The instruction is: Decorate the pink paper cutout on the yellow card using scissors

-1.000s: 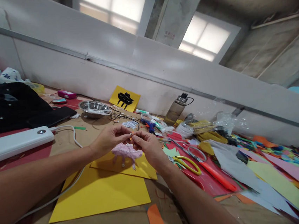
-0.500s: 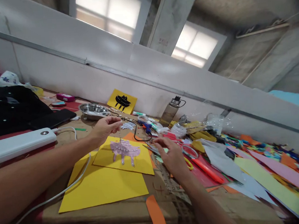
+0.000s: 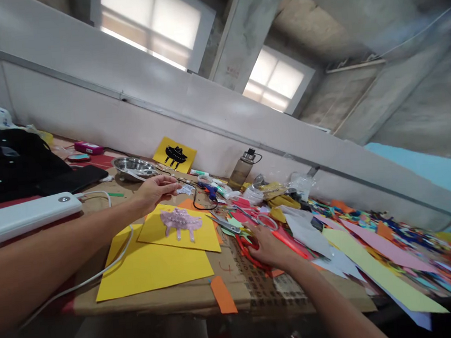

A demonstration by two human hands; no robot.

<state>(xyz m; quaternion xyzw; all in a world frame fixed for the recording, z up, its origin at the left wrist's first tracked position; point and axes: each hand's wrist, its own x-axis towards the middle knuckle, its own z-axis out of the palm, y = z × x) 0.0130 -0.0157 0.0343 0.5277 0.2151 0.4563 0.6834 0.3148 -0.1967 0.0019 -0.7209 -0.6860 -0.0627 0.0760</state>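
Observation:
My left hand (image 3: 159,190) hovers just above the upper yellow card (image 3: 151,230), thumb and fingertips pinched together. What it pinches is too small to make out. On that card lies a pale purple paper cutout (image 3: 181,224) studded with small beads, and a second yellow sheet (image 3: 151,272) lies beneath. To the right, my right hand (image 3: 267,244) has its fingers closed about the red handles of a pair of scissors (image 3: 229,224). Their metal blades point left toward the card; part of the handles is hidden under the hand.
A steel bowl (image 3: 133,167), a blue glue gun (image 3: 210,190) and a bottle (image 3: 242,168) stand toward the wall. At left lie a white power bank (image 3: 23,217) and its cable. Colored paper strips (image 3: 381,260) and scraps cover the right side. An orange piece (image 3: 224,295) overhangs the front edge.
My right hand has moved down and to the right, onto the red-handled scissors. My left hand stays pinched above the card. The view has shifted slightly to the right.

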